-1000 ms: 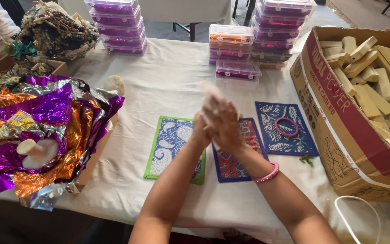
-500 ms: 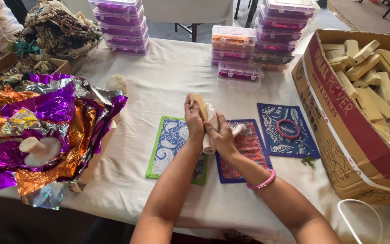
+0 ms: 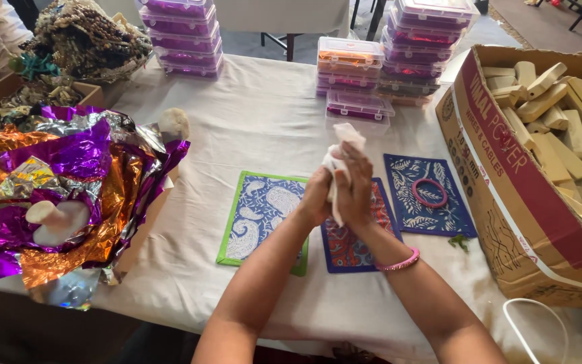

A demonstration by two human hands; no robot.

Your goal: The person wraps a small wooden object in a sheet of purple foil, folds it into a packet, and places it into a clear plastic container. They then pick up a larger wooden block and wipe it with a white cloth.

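Cardboard box: a large brown carton (image 3: pixel 506 202) at the right edge of the table, open on top, its long side printed with a slanting red band.
Centre boxes: a stack of clear plastic lidded boxes (image 3: pixel 350 67) with orange and purple contents, at the far middle of the table.
Right stack: taller clear boxes (image 3: pixel 432 40) with purple contents, just beside the carton's far corner.
Left stack: clear purple-filled boxes (image 3: pixel 183 34) at the far left of the table.

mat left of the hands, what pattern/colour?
Blue mat with white paisley shapes and a green border, lying flat on the tablecloth; head view, the only one.
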